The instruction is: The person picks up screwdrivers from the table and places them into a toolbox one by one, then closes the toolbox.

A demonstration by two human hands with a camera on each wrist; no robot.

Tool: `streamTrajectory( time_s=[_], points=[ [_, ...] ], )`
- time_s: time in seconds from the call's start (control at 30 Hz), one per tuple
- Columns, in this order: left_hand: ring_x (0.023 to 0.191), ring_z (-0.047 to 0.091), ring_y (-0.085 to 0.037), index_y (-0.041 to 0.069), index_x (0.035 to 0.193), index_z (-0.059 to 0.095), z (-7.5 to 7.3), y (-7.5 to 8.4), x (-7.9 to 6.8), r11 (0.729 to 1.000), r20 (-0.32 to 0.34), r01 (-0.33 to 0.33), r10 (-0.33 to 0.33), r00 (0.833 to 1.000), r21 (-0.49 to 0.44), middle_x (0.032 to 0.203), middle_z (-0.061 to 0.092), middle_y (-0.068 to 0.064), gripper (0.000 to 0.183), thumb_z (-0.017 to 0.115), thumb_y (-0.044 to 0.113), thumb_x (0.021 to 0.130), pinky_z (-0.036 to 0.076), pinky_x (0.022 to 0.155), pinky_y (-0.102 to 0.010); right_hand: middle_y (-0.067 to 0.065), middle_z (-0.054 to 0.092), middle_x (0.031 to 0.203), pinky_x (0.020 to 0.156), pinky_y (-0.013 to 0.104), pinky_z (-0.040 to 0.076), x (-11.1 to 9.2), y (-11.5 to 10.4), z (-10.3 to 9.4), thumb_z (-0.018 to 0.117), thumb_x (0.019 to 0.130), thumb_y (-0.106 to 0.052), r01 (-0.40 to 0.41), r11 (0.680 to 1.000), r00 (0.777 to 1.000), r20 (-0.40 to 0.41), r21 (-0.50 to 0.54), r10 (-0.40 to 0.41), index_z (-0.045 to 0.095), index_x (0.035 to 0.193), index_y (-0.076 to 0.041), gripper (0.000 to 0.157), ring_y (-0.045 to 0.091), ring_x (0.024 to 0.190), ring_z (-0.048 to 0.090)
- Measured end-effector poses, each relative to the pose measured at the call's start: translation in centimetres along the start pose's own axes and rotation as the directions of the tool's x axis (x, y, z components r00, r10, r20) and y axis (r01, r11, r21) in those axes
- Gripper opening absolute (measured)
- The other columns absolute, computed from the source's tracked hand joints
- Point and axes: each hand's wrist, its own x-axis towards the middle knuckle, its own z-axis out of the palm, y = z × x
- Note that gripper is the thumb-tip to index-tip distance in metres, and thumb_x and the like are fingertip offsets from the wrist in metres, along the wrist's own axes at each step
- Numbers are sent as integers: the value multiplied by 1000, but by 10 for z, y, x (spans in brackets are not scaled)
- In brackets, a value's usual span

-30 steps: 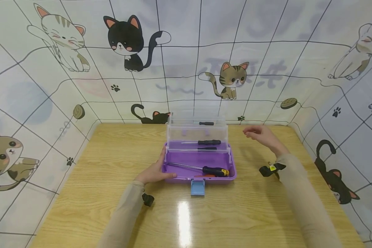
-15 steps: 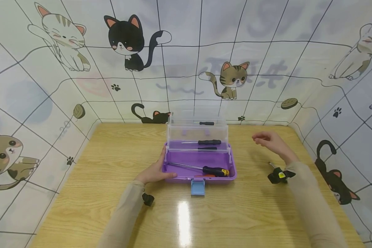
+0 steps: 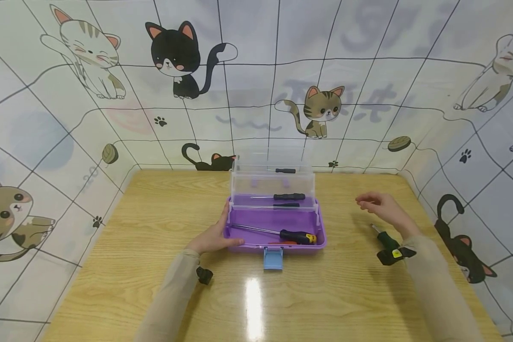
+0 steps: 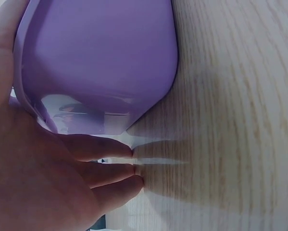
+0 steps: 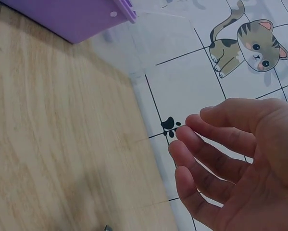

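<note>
A purple toolbox (image 3: 278,245) stands open mid-table, its clear lid and tray (image 3: 273,183) raised behind. A black-and-yellow-handled screwdriver (image 3: 297,235) lies in the base, and two small black-handled ones (image 3: 288,196) lie in the tray. My left hand (image 3: 213,236) rests against the box's front left corner, fingers straight on the table beside the purple wall (image 4: 100,57). My right hand (image 3: 378,205) hovers empty to the right of the box, fingers loosely curled (image 5: 216,154). A green-handled screwdriver (image 3: 384,238) lies on the table just beside that wrist.
A blue latch (image 3: 272,259) sticks out from the box's front. Cat-print walls (image 3: 316,104) close in the wooden table (image 3: 132,228) on three sides. The box's corner (image 5: 71,17) shows in the right wrist view.
My right hand has drifted right and toward me, away from the box's lid. The green screwdriver, hidden under the wrist before, now shows. Left hand and box are unmoved.
</note>
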Motion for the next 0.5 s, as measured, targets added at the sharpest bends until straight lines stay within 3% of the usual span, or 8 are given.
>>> streamTrajectory(
  time_s=[0.5],
  points=[
    [143, 9, -38, 27, 151, -23, 1, -1, 1, 1000, -7, -10, 10, 1000, -4, 159, -10, -15, 123, 79, 32, 81, 13, 113, -53, 32, 56, 122, 78, 23, 51, -18, 10, 1, 50, 102, -16, 22, 1000, 1000, -20, 7, -22, 52, 128, 12, 39, 5, 95, 60]
  ],
)
